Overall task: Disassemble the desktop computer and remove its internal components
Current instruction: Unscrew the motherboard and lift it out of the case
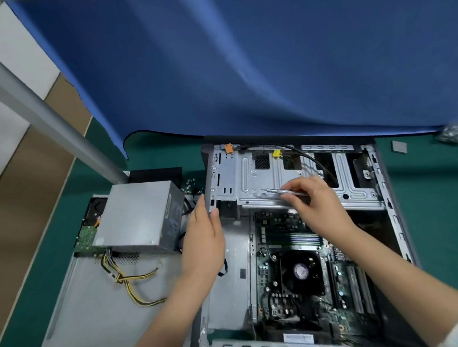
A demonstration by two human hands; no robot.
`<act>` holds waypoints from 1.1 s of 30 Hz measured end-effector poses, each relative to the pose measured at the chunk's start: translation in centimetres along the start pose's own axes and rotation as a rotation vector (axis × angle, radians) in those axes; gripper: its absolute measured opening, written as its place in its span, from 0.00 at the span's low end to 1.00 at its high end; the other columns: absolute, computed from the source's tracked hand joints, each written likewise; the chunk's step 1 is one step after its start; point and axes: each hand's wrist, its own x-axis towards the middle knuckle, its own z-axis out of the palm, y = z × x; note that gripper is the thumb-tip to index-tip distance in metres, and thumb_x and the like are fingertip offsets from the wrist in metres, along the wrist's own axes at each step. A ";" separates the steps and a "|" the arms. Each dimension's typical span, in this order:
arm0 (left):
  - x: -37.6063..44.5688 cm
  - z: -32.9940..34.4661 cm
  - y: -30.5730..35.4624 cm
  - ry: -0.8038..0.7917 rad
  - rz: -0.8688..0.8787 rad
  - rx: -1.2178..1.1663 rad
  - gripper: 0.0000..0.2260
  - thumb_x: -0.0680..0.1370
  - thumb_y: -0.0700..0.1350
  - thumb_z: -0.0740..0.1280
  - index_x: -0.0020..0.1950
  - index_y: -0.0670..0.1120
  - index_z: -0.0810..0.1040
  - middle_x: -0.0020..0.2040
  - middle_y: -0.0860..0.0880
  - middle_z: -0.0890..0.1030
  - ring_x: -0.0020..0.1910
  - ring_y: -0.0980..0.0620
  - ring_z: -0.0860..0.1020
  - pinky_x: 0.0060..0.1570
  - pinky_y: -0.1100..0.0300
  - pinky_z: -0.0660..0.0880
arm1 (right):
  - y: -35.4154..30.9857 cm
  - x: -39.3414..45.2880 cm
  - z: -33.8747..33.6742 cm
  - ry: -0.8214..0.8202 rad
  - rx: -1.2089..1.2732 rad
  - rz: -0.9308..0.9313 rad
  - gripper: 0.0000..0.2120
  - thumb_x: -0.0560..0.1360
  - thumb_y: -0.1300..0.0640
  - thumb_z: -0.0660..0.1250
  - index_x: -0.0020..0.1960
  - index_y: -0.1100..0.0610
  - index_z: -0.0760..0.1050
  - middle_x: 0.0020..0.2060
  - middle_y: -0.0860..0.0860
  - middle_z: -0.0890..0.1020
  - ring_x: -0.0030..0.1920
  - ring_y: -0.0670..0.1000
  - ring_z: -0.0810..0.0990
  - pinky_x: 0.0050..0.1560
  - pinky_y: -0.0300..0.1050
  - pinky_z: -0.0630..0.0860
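Screwdriver [285, 192] tip blurred — right hand [315, 205] hides its handle

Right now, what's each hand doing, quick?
Left hand: fingers straight, pressing the front edge of the computer case; holds nothing.
Right hand: fingers pinch a screwdriver over the drive cage.

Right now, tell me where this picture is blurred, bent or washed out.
Head view: wide-angle bending curves the computer case edges and the grey pole; motion blur softens the left hand and the side panel; the right hand and its screwdriver are slightly smeared; the motherboard stays fairly sharp; lighting is even, with soft highlights on the blue cloth.
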 end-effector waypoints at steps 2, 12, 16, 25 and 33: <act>0.2 0.1 0.2 0.023 -0.005 0.033 0.22 0.83 0.53 0.49 0.76 0.47 0.57 0.70 0.45 0.68 0.65 0.47 0.71 0.60 0.55 0.70 | 0.4 -0.5 0.0 0.026 -0.080 -0.021 0.04 0.74 0.55 0.70 0.47 0.49 0.77 0.42 0.42 0.74 0.49 0.43 0.69 0.54 0.37 0.67; 0.2 0.5 0.2 0.065 -0.014 0.151 0.22 0.83 0.52 0.47 0.75 0.45 0.58 0.71 0.43 0.66 0.60 0.41 0.74 0.49 0.56 0.68 | 0.2 -0.7 0.5 0.034 -0.172 -0.057 0.07 0.76 0.56 0.68 0.53 0.54 0.82 0.44 0.50 0.75 0.52 0.52 0.69 0.56 0.43 0.66; 0.1 0.3 0.4 0.059 0.000 0.153 0.22 0.83 0.52 0.47 0.75 0.45 0.57 0.71 0.43 0.66 0.62 0.41 0.73 0.51 0.56 0.68 | 0.2 -1.0 0.7 0.045 -0.205 -0.079 0.08 0.77 0.58 0.66 0.53 0.53 0.82 0.43 0.48 0.74 0.51 0.52 0.69 0.57 0.50 0.68; -0.1 0.0 0.1 0.070 -0.013 0.105 0.21 0.82 0.53 0.51 0.71 0.43 0.65 0.59 0.43 0.77 0.56 0.43 0.76 0.54 0.47 0.74 | 1.0 -6.8 4.5 -0.118 -0.386 -0.341 0.10 0.75 0.60 0.66 0.56 0.58 0.77 0.49 0.52 0.76 0.52 0.53 0.73 0.53 0.48 0.73; -0.5 0.1 -0.6 0.087 -0.102 0.151 0.22 0.81 0.58 0.53 0.50 0.38 0.71 0.33 0.45 0.73 0.32 0.47 0.73 0.28 0.56 0.66 | 2.0 -5.2 9.8 -0.420 -0.656 -0.138 0.15 0.78 0.46 0.60 0.59 0.54 0.74 0.56 0.52 0.74 0.59 0.56 0.71 0.56 0.49 0.64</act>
